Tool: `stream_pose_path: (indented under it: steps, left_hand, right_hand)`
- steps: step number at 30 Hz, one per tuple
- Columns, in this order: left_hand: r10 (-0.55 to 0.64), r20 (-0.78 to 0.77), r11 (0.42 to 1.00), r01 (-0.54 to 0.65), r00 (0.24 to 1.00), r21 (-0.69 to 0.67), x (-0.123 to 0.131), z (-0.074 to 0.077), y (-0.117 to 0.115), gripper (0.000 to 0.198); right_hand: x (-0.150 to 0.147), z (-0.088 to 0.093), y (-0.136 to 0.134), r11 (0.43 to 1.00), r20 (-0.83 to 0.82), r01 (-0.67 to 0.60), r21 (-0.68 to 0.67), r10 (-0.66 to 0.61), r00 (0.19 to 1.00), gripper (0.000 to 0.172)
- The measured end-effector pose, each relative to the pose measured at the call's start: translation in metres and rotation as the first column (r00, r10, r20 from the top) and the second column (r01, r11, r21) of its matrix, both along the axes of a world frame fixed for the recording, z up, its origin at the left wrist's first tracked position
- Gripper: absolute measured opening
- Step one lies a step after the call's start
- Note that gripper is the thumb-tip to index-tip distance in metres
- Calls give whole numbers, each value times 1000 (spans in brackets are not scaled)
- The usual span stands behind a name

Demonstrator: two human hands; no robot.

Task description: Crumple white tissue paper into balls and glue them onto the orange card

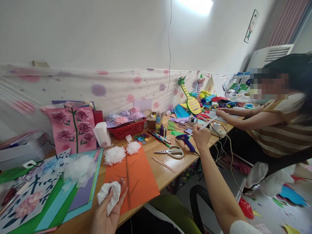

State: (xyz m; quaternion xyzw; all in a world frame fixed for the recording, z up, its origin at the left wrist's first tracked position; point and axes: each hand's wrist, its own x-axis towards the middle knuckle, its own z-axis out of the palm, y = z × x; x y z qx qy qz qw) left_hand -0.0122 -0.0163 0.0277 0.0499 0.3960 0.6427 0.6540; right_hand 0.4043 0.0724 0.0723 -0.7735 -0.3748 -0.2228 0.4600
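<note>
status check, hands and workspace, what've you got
Left hand holding white tissue by orange sheet. Right hand held out, grip unclear. Scissors, glue gun on table, left of right hand.

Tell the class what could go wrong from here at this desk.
The glue gun lies near the right hand; if hot, it might burn. The scissors point towards the orange card and could prick someone reaching over. The left hand, holding white paper, might knock the white puffs if they're unglued, which I can't tell.
</note>
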Motion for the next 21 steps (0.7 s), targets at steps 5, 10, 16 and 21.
stream_pose_path:
  steps: [5,10,16,21]
  left_hand:
    - [2,5,1000,-1,1000,-22,1,0,0,24]
    - [-1,-4,1000,1,1000,-27,2,0,0,24]
    - [-2,-36,992,-3,999,-127,2,7,-2,29]
    - [-49,-38,995,45,998,-93,-8,-17,4,20]
  right_hand:
    - [-10,-4,8,998,-20,-59,7,59,998,61]
    - [-12,-10,20,989,-59,-135,61,139,989,62]
    - [-11,-31,29,945,-114,-305,118,318,941,59]
    - [28,-45,8,861,-126,-508,-21,502,856,54]
